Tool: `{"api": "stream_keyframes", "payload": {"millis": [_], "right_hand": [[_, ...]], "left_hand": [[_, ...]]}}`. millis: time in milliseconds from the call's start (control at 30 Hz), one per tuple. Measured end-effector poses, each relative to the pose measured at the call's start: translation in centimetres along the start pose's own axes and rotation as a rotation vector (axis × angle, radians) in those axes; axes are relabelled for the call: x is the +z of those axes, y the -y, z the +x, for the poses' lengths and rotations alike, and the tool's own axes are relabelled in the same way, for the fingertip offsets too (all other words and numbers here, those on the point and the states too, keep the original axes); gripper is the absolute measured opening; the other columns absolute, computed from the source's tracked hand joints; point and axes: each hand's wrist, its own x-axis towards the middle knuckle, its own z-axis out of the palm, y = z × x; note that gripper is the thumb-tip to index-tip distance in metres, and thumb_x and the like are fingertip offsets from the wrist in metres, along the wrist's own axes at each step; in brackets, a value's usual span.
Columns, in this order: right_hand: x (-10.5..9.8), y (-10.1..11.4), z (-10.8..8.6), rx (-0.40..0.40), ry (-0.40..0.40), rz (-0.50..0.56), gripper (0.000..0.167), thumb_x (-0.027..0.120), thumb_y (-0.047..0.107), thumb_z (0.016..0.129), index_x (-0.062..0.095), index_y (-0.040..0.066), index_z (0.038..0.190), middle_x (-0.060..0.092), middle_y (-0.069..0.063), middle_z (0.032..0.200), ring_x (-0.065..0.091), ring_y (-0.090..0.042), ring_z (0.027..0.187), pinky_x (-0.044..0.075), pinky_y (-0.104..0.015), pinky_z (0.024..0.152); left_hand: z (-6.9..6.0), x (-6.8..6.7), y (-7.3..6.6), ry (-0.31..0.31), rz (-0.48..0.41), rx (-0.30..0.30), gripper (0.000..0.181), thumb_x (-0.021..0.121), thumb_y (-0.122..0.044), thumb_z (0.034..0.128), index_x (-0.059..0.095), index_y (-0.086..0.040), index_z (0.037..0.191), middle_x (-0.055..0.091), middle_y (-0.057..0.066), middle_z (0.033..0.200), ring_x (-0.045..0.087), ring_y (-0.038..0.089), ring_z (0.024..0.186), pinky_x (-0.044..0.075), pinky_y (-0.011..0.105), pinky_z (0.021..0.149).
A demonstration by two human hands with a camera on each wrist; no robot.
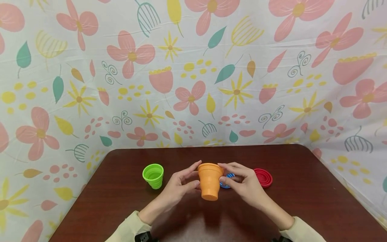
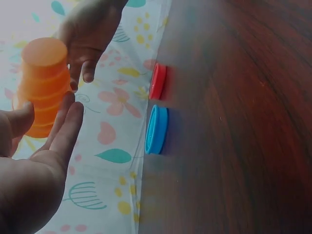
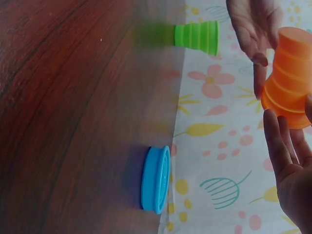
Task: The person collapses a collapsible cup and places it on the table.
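Note:
An orange collapsible cup (image 1: 210, 183), extended to full height with stepped rings, is raised above the table in the head view. My left hand (image 1: 178, 188) grips its left side between thumb and fingers. On its opposite side, my right hand (image 1: 248, 183) holds it the same way, fingertips near the rim. The cup tilts slightly, its base toward me. Partly hidden behind the right hand lies a flattened blue collapsible cup (image 3: 156, 180).
An extended green collapsible cup (image 1: 153, 176) stands left of the hands. Right of them lies a flattened red collapsible cup (image 1: 264, 178). The dark wooden table (image 1: 109, 201) meets a flower-patterned cloth (image 1: 193, 67) at the back and sides.

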Motion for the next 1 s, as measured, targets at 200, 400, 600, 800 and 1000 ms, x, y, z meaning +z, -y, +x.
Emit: {"api": "stream_keyframes", "payload": {"millis": [200,400,600,800,1000], "right_hand": [[0.02,0.2,-0.15,0.067,0.007,0.029,0.046,0.074,-0.003,0.096,0.067,0.004,0.141,0.073,-0.011,0.113,0.072,-0.023,0.091,0.065,-0.037,0.073],[-0.02,0.2,-0.24,0.137,0.065,0.107,0.051,0.072,-0.001,0.098,0.06,0.001,0.147,0.073,-0.018,0.111,0.074,-0.035,0.081,0.064,-0.045,0.072],[-0.09,0.22,-0.34,0.163,0.133,0.171,0.052,0.069,-0.001,0.1,0.055,0.0,0.151,0.069,-0.024,0.116,0.075,-0.036,0.082,0.063,-0.05,0.074],[-0.15,0.3,-0.39,0.177,0.148,0.136,0.049,0.069,0.003,0.101,0.06,0.006,0.149,0.069,-0.019,0.122,0.074,-0.035,0.083,0.063,-0.052,0.075],[-0.07,0.23,-0.3,0.157,0.141,0.159,0.048,0.07,0.0,0.1,0.06,0.002,0.147,0.068,-0.022,0.121,0.073,-0.034,0.084,0.063,-0.054,0.072]], "left_hand": [[-0.07,0.16,0.14,-0.003,0.037,0.027,0.064,0.062,-0.002,0.106,0.04,-0.019,0.164,0.06,0.023,0.137,0.074,0.025,0.099,0.056,0.062,0.092],[-0.16,0.32,0.14,-0.006,0.071,0.07,0.061,0.06,-0.002,0.1068,0.04,-0.014,0.164,0.061,0.023,0.126,0.074,0.024,0.096,0.052,0.069,0.09],[-0.18,0.35,0.33,-0.011,0.075,0.104,0.057,0.058,-0.002,0.1075,0.042,-0.008,0.162,0.062,0.022,0.121,0.073,0.022,0.1,0.053,0.067,0.09],[-0.28,0.4,0.48,-0.021,0.079,0.09,0.055,0.058,-0.004,0.1082,0.045,-0.009,0.161,0.063,0.021,0.124,0.07,0.024,0.106,0.056,0.062,0.091],[-0.39,0.42,0.58,-0.037,0.088,0.073,0.053,0.058,-0.006,0.1087,0.044,-0.006,0.16,0.062,0.021,0.124,0.069,0.025,0.105,0.057,0.06,0.091]]}}
